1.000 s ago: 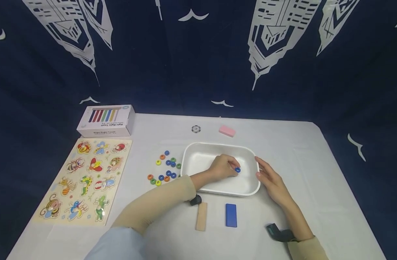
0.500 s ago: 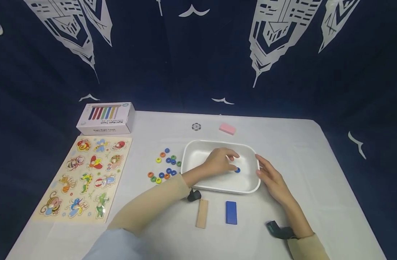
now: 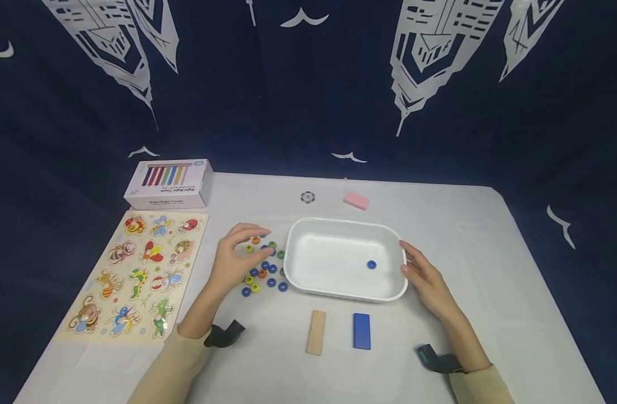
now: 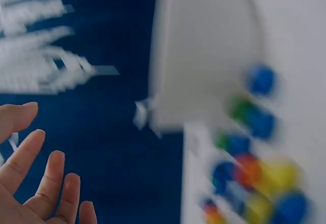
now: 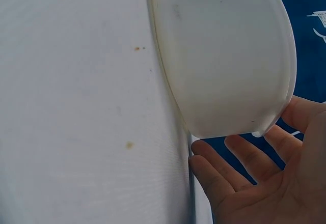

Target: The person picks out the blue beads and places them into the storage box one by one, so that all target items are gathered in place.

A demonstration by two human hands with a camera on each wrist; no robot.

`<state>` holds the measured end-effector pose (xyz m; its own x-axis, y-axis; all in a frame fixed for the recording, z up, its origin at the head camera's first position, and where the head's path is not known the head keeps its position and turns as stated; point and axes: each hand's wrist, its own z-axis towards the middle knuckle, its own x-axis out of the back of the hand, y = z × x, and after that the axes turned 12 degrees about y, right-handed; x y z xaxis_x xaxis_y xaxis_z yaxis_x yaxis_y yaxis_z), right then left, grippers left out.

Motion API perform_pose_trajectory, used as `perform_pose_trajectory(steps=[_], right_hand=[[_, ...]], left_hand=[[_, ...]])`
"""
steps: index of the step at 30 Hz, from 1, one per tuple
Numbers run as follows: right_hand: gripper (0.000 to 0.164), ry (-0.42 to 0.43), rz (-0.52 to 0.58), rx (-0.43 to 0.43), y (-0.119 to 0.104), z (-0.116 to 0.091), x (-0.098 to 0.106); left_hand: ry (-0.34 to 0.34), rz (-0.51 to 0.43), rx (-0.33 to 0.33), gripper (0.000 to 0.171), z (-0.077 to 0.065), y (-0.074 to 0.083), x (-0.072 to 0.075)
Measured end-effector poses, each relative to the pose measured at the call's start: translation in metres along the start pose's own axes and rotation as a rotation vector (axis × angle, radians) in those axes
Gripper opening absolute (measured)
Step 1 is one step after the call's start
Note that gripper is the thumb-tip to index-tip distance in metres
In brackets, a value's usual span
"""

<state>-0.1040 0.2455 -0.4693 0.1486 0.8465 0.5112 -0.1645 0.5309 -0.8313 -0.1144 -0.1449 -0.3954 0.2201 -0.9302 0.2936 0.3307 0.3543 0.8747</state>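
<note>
My left hand (image 3: 230, 262) hovers at the left side of the scattered beads (image 3: 272, 269), thumb and fingers spread with nothing between them. The beads are small rings in blue, green, yellow and orange; the hand hides some of them. In the left wrist view the beads (image 4: 260, 173) are blurred. One blue bead (image 3: 371, 264) lies inside the white tray (image 3: 346, 295), towards its right end. At the tray's right end, my right hand (image 3: 429, 283) touches the rim with thumb and fingertips, its fingers fairly straight. The right wrist view has the tray wall (image 5: 229, 81) beside this hand.
A wooden block (image 3: 315, 332) and a blue block (image 3: 361, 331) lie in front of the tray. Behind it are a pink block (image 3: 356, 200) and a round chip (image 3: 307, 197). An insect picture board (image 3: 136, 275) and a printed box (image 3: 169, 184) stand at the left.
My left hand let go of the blue bead inside the tray, then moved left out of it to the loose beads. The right hand stays at the tray's rim.
</note>
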Motion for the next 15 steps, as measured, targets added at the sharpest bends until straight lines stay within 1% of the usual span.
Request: perform_pose_trajectory(steps=[3,7,10,12,15], right_hand=[[0.049,0.002,-0.013,0.006,0.0,0.0,0.001],[0.05,-0.002,-0.015,0.001,0.0,0.0,0.001],[0.05,-0.007,-0.01,-0.004,0.0,0.0,0.001],[0.049,-0.008,0.003,-0.004,0.001,0.0,0.0],[0.049,-0.003,0.007,-0.006,0.001,-0.001,0.0]], left_hand=[[0.049,0.024,0.083,0.03,-0.01,-0.026,0.012],[0.069,0.066,0.169,0.03,-0.022,-0.055,0.017],[0.067,0.068,0.213,0.032,-0.026,-0.068,0.016],[0.063,0.071,0.241,0.032,-0.028,-0.074,0.015],[0.051,0.101,0.286,0.033,-0.03,-0.08,0.015]])
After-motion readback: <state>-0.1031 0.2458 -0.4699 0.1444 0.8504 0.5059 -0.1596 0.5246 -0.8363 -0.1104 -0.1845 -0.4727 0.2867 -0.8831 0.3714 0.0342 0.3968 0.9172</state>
